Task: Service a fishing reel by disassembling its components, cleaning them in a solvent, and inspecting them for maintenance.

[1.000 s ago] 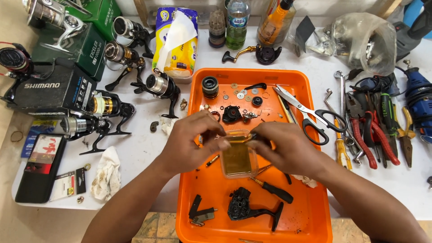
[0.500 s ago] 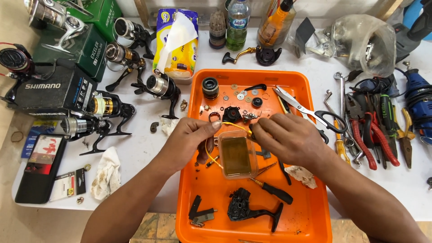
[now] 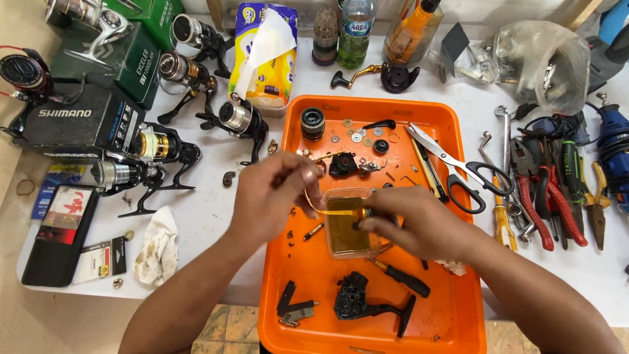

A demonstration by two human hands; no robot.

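Over the middle of the orange tray, the left hand is closed to a pinch on a thin curved gold wire part, one end raised near the fingertips and the rest arcing down to the clear plastic tub. The right hand is also closed, its fingertips gripping a small dark component at the tub's right rim, just above the amber liquid inside; what kind of component it is cannot be told. The wire part appears light, springy and easily bent, and likely slick with fluid, so it is best held at its ends with light pressure. The tub looks thin-walled and light, liable to tip; it is best steadied by its rim. Outward on the tray lie one black reel body with its stem, one black-handled screwdriver, one spool, one pair of scissors and several loose washers and screws, too small to count surely. To the left of the tray stand four assembled spinning reels in the nearest group, for example one, plus one stained rag. To the right lies a row of pliers.
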